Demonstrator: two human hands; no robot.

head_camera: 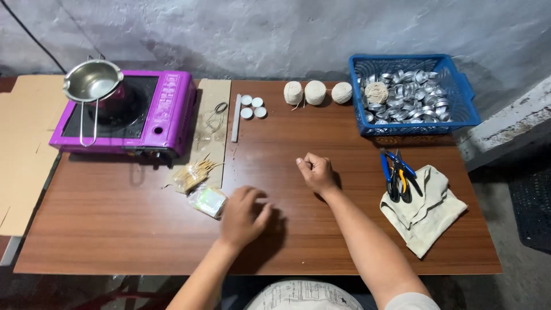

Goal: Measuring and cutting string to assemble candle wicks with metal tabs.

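Hands are resting on the tabletop (344, 229), both holding nothing — left hand (242, 215) loosely curled just right of the small clear packet (208, 200), right hand (317, 172) closed farther right. Work looks barely started — the packet is lying untouched.

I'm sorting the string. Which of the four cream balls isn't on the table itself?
The ball of string inside the blue basket, lying on metal cups. The other three sit in a row on the table.

A small clear plastic packet (208, 200) with pale contents lies on the wooden table (115, 224), just beside the left hand (244, 215).
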